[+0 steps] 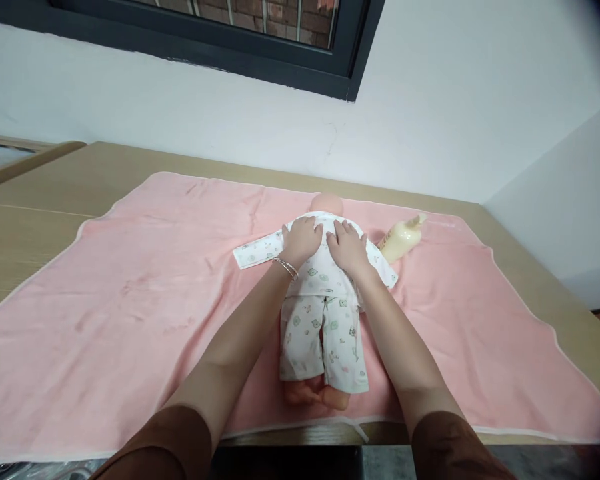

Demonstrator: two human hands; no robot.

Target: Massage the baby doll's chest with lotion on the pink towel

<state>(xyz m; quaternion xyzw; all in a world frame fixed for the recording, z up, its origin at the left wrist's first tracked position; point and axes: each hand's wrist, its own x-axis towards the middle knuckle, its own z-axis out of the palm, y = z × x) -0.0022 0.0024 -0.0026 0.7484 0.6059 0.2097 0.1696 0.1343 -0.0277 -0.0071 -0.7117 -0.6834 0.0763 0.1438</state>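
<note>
The left hand (303,241) and right hand (349,250) rest flat on the upper part of a clothed doll (325,283), fingers extended and grasping nothing. The doll, seemingly face down, lies on a pink blanket (130,300) spread over a wooden surface (45,240), its feet (300,392) toward the person. A pale bottle (400,241) is just beside the sleeve near the right hand.

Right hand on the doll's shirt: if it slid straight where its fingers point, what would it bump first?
The right hand would likely slide over the shirt and meet the doll's head first, though depth is hard to judge.
</note>
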